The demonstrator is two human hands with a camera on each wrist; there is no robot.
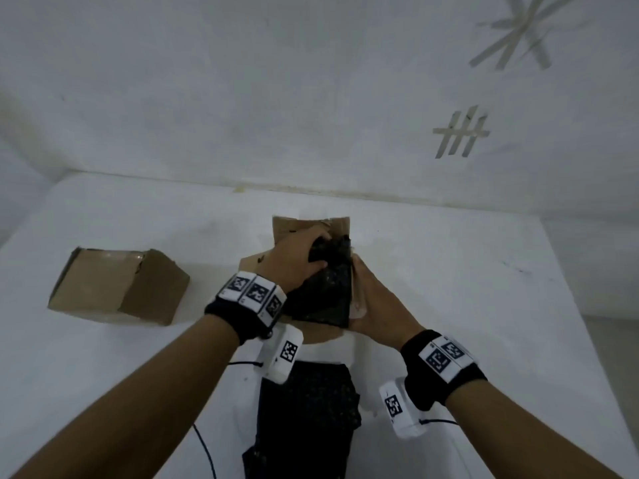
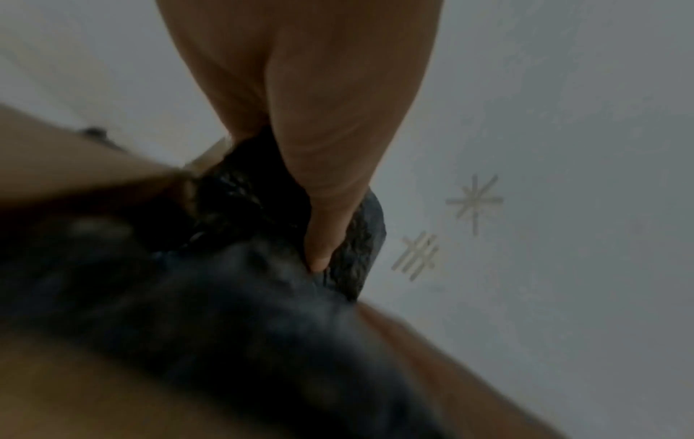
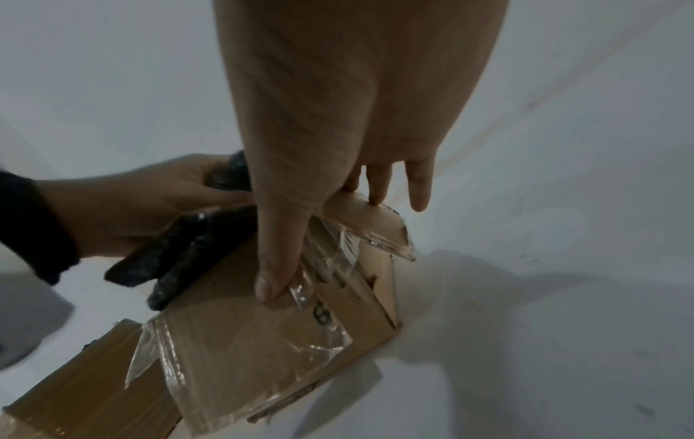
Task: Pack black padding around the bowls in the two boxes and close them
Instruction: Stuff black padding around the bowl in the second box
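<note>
The left hand (image 1: 294, 261) grips the black padding (image 1: 325, 295) in the open box (image 1: 311, 229) at table centre — the right hand (image 1: 377, 305), fingers straight, presses its right flap (image 3: 375, 219); a closed box (image 1: 117, 288) sits left.

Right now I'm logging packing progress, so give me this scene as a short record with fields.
left hand: grips black padding, pushing it into the open box
right hand: rests on the open box's right side, thumb on its taped flap
open box: centre of table, flaps up, bowl not visible
second box: to the left, apart, flaps folded over, untouched
spare padding: dark sheets lying nearer the person
table: white
stage: padding going in, open box not yet closed
</note>
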